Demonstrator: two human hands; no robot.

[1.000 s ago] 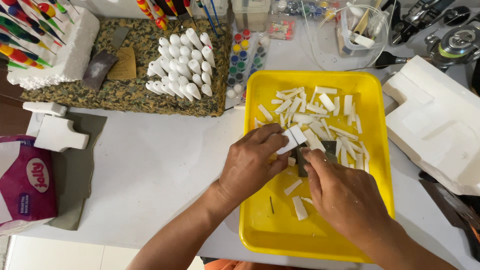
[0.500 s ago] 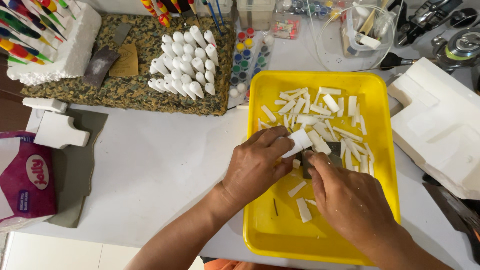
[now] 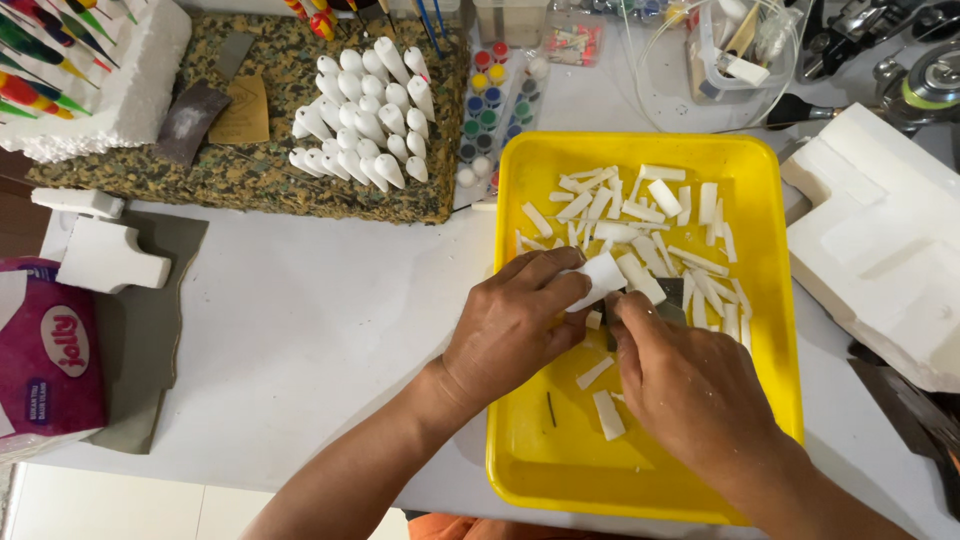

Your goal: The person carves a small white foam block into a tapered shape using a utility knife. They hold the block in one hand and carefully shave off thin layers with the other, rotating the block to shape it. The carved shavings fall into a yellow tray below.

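1. Biggest open patch is the bare white worktop [image 3: 300, 330] at 9 o'clock from the yellow tray [image 3: 520, 440]. A hand can slide through there easily.
2. At 12 o'clock from that patch, the speckled foam block [image 3: 250, 170] stuck with white cones [image 3: 365, 120] walls it off.
3. Further out at 9 o'clock, small white foam pieces [image 3: 105, 255] and a pink packet [image 3: 50, 360] crowd the edge.
4. Inside the tray, the 12 o'clock half is littered with white strips [image 3: 640, 215]. The 6 o'clock end is mostly bare.
5. At 3 o'clock, a big white foam slab [image 3: 880, 240] sits just beside the tray's rim, so it's tight there.
6. The paint pots [image 3: 490, 110] fill the gap between block and tray.
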